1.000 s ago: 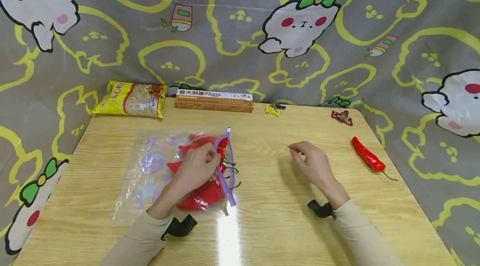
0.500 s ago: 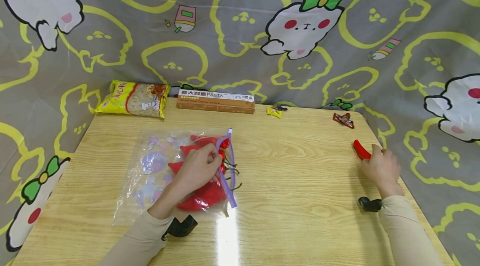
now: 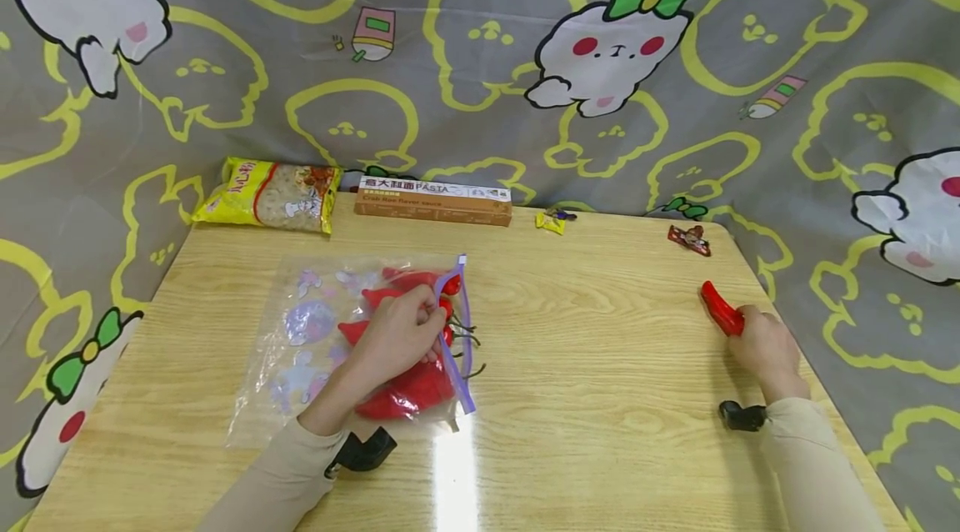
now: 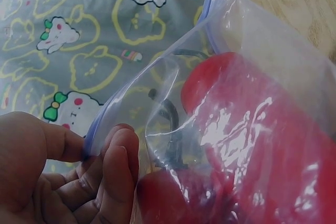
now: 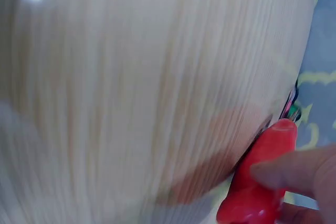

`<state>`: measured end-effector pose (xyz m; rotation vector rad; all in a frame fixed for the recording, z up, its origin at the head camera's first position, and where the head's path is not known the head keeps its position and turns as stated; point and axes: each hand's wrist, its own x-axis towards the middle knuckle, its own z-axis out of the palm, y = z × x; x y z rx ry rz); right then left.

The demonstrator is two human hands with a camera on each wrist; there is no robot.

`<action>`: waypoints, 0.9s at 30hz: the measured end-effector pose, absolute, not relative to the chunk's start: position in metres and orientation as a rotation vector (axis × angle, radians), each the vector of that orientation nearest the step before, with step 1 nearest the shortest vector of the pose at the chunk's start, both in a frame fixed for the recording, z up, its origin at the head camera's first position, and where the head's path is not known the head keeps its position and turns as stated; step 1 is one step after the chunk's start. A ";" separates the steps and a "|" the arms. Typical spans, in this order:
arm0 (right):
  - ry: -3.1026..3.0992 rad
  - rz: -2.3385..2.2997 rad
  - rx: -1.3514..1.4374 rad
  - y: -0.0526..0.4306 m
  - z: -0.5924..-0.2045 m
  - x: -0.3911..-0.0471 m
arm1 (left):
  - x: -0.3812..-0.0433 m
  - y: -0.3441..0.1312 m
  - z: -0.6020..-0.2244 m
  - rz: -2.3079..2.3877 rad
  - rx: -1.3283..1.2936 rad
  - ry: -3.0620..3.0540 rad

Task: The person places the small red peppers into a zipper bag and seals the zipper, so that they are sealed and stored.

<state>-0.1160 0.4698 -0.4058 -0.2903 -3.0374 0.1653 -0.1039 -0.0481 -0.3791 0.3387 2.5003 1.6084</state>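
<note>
On the left side of the table lies a clear zip bag (image 3: 258,399) with cartoon prints and a purple zip edge. Several red chili peppers (image 3: 412,393) are inside it, their green stems toward the mouth on the right. My left hand (image 3: 401,328) pinches the zip edge between thumb and fingers, and in the left wrist view the bag's mouth (image 4: 94,132) gapes. Over by the right table edge, my right hand (image 3: 765,348) grips another red chili pepper (image 3: 720,309). Thumb and fingers hold its body in the right wrist view, its tip pointing away; the stem is hidden.
Along the back edge lie a yellow food packet (image 3: 273,197), a pasta box (image 3: 432,203) and a small yellow wrapped candy (image 3: 550,222). A dark red packet (image 3: 689,239) lies at the back right corner. Patterned grey cloth (image 3: 480,57) hangs behind the table.
My right hand has moved right from mid-table to the lone chili pepper and taken hold of it, shifting it slightly. My left hand has stayed at the bag's zip edge.
</note>
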 end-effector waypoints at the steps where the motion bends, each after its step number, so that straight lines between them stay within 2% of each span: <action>1: -3.015 0.169 -0.264 0.466 -0.406 -0.116 | -0.104 -0.048 -0.379 1.609 0.342 2.499; 7: -2.909 0.338 -0.036 0.406 -0.395 -0.116 | -0.105 -0.047 -0.377 1.603 0.351 2.504; 17: -2.800 0.830 0.811 0.271 -0.364 -0.100 | -0.104 -0.049 -0.372 1.569 0.321 2.523; 22: -2.737 0.834 1.103 0.234 -0.360 -0.097 | -0.103 -0.050 -0.373 1.568 0.324 2.522; 27: -2.736 0.837 1.243 0.209 -0.365 -0.099 | -0.102 -0.049 -0.374 1.592 0.323 2.506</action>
